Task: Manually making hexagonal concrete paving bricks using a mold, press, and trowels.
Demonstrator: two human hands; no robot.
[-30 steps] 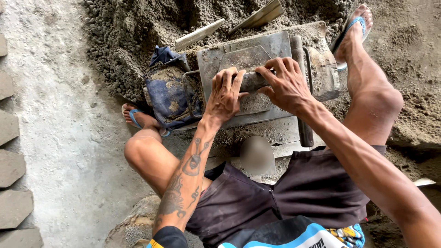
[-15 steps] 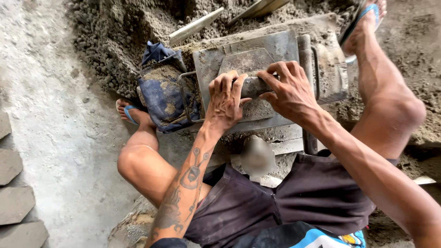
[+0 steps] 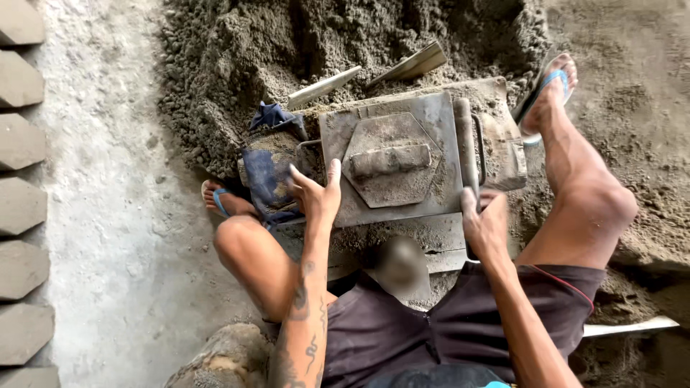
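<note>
Head view: I see L hand [image 3: 314,195] gripping mould [image 3: 394,164] at its 9 o'clock edge, R hand [image 3: 483,224] clasping 4 o'clock corner, prob. to steady it between knees.

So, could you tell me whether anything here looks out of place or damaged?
Nothing stands out. The metal mould sits level against the sand heap, the left hand and right hand rest at its edges, and the finished blocks lie in a tidy row.
</note>
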